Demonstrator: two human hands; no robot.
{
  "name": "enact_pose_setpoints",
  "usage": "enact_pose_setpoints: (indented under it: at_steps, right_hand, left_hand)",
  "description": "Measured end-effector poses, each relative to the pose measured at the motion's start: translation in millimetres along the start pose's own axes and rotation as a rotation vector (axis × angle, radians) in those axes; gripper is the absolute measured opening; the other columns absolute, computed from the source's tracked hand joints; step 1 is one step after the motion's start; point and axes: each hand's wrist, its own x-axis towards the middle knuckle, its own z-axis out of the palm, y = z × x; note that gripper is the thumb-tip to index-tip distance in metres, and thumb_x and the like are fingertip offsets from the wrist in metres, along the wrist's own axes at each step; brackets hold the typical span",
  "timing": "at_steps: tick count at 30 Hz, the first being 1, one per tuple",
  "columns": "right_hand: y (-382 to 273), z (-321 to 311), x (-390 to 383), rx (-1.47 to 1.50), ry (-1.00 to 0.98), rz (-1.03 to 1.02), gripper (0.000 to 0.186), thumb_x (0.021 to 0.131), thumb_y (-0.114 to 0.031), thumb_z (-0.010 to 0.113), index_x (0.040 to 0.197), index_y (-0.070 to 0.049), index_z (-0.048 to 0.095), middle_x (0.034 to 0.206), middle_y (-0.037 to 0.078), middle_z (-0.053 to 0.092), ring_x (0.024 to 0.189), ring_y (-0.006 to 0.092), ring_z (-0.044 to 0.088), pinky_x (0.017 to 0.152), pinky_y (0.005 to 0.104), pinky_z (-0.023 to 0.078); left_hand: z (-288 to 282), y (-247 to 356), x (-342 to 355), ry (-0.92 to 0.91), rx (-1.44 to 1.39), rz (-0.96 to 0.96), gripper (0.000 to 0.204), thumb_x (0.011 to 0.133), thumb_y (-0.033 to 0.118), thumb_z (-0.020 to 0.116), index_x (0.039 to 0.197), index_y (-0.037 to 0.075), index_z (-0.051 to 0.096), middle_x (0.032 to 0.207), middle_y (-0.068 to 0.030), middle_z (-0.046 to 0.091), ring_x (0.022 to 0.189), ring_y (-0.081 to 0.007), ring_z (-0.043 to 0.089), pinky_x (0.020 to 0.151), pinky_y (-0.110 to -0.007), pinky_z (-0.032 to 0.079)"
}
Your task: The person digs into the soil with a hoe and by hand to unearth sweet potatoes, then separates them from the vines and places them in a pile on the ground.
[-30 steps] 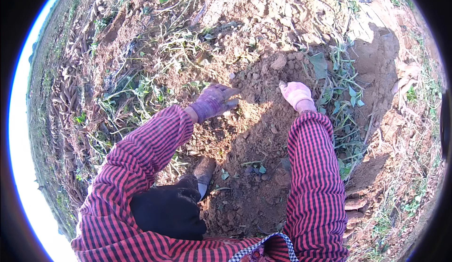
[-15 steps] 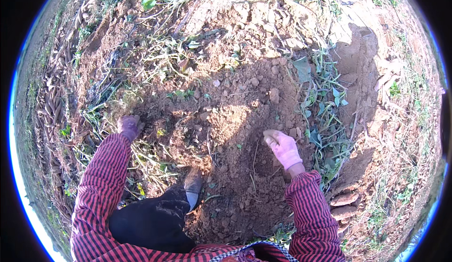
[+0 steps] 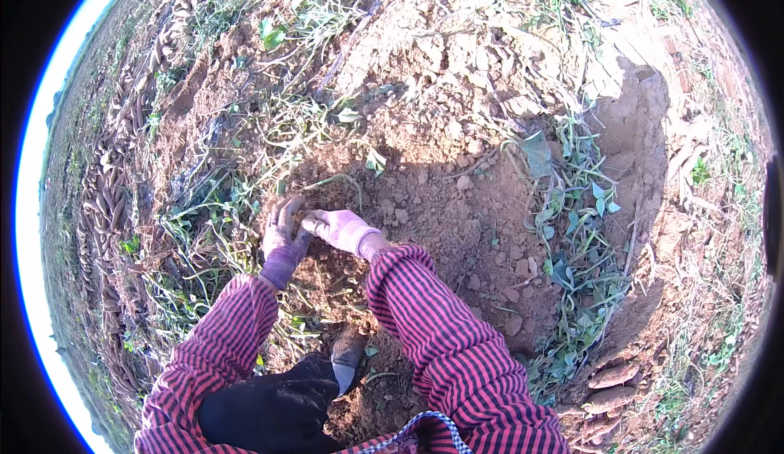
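Dirt [image 3: 457, 233] is all around both gloved hands, loose and lumpy, with a dug-out patch right under the fingers. The left hand [image 3: 282, 238] and the right hand [image 3: 343, 229] meet just above the shoe [image 3: 347, 360], fingertips almost touching. Their fingers are bent and pressed into the soil, but I cannot tell if they are pinching a root or stem, because dirt and glove hide it. Green vines [image 3: 220, 217] lie tangled just left of the fingers, and more leaves [image 3: 572, 266] sit well off to the right. Trouble could come if the hands tug hard: a hidden stem might snap, or clods could crumble and bury the spot again. Vines could also catch the left fingers.
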Motion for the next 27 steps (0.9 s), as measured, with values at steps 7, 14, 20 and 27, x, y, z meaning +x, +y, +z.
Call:
enact_pose_setpoints:
  at_steps: [7,14,20,27]
  right_hand:
    - [162,-155,-151,-1.143,0.532,0.482,0.037,0.095,-0.042,0.045,0.1,-0.012,0.067,0.099,0.006,0.068,0.096,0.0277,0.063,0.086,0.0419,0.046]
    - [117,-108,-227,-0.666,0.042,0.79,0.058,0.095,-0.056,0.034,0.109,-0.011,0.067,0.101,0.015,0.07,0.101,0.0343,0.064,0.091,0.0449,0.047]
    - [130,-90,-250,-0.399,0.488,0.424,0.04,0.094,-0.043,0.052,0.118,-0.013,0.064,0.126,0.014,0.059,0.115,0.0333,0.056,0.1,0.0387,0.044]
    - [198,-121,-175,-0.456,0.525,0.614,0.042,0.097,-0.042,0.038,0.109,-0.01,0.063,0.094,0.019,0.068,0.088,0.0397,0.064,0.078,0.0485,0.051]
  left_hand:
    - [23,42,34,-0.322,-0.184,0.023,0.038,0.092,0.027,0.062,0.127,0.012,0.056,0.127,-0.0121,0.055,0.116,-0.0297,0.054,0.099,-0.039,0.045]
    - [85,135,87,-0.649,-0.283,0.307,0.042,0.099,0.032,0.05,0.136,0.013,0.05,0.137,-0.0124,0.05,0.128,-0.0285,0.046,0.107,-0.036,0.039]
    - [158,184,127,-0.604,-0.337,0.643,0.042,0.095,0.039,0.052,0.126,0.012,0.055,0.132,-0.0135,0.055,0.121,-0.0303,0.053,0.102,-0.042,0.042]
    - [173,214,108,-0.606,0.072,0.704,0.025,0.091,0.032,0.054,0.11,0.018,0.063,0.101,-0.004,0.065,0.105,-0.0271,0.059,0.09,-0.04,0.048]
